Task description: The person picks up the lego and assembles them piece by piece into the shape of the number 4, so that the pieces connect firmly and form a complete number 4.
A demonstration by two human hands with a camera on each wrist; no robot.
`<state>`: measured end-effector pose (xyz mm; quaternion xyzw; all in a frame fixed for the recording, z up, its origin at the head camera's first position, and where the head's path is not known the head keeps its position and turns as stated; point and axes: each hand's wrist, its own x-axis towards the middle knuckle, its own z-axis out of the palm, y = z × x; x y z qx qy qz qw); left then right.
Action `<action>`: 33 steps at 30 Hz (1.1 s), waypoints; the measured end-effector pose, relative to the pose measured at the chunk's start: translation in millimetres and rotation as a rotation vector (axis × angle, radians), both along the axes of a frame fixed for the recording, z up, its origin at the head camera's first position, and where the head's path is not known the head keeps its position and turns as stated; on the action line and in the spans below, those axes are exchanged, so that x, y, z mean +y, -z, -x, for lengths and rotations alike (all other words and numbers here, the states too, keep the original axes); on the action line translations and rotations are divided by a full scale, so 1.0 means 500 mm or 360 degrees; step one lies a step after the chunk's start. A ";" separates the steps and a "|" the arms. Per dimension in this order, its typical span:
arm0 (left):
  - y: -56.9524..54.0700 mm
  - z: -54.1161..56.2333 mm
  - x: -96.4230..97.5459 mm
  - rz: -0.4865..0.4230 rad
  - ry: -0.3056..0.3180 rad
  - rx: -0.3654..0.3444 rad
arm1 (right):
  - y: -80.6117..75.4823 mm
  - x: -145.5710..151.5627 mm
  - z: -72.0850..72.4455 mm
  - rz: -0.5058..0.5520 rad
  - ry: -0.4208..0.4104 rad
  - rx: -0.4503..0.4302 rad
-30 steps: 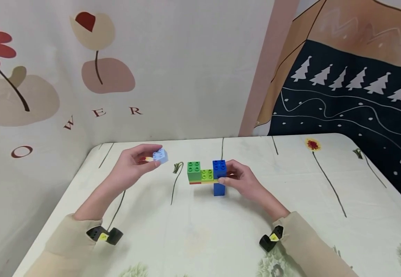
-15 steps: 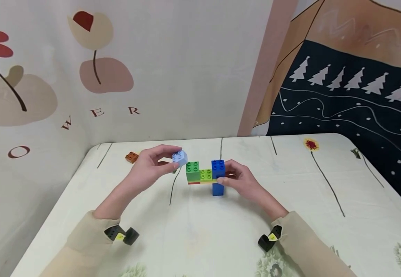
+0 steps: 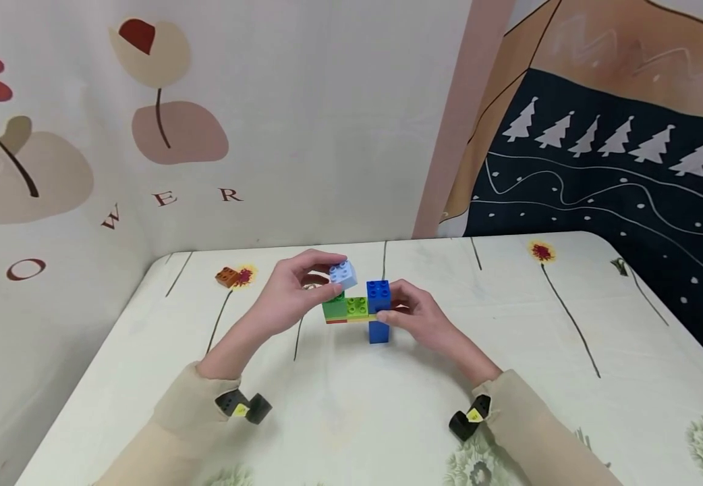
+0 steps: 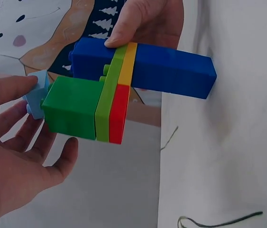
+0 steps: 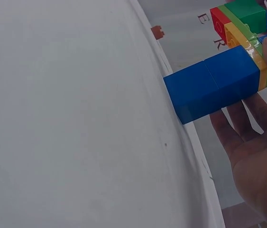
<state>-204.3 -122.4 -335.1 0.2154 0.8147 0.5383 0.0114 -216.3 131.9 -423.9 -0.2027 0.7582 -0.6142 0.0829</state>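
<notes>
My left hand pinches a light blue toy brick between thumb and fingers. It is over the green brick, close to its studs; whether the two touch I cannot tell. The green brick sits on one end of a lime plate, with a red piece and a yellow piece under it. At the other end, blue bricks stand above and below the plate. My right hand grips this built piece around the upper blue brick and the plate.
An orange brick lies at the back left of the table, which has a white flower-print cloth. Behind it hangs a printed curtain. Each wrist carries a small black camera.
My left hand has moved right with the light blue brick, from beside the built piece to over its green brick. The orange brick has come into sight. The right hand stays in place.
</notes>
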 end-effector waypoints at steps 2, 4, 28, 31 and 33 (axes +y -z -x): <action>0.000 0.002 0.009 0.0001 0.0017 0.0007 | -0.001 -0.001 0.000 0.0001 -0.0003 0.0000; 0.001 0.004 0.018 0.0013 0.0040 0.0024 | -0.002 -0.001 0.000 0.0008 -0.0009 0.0003; 0.006 0.019 0.064 0.0161 0.0100 0.0137 | 0.003 -0.001 0.000 0.0011 -0.0035 0.0024; 0.008 0.022 0.067 0.0126 0.0146 0.0198 | 0.004 0.001 0.000 0.0012 -0.0035 0.0035; 0.010 0.024 0.067 0.0104 0.0177 0.0250 | 0.002 0.001 0.000 0.0016 -0.0037 0.0035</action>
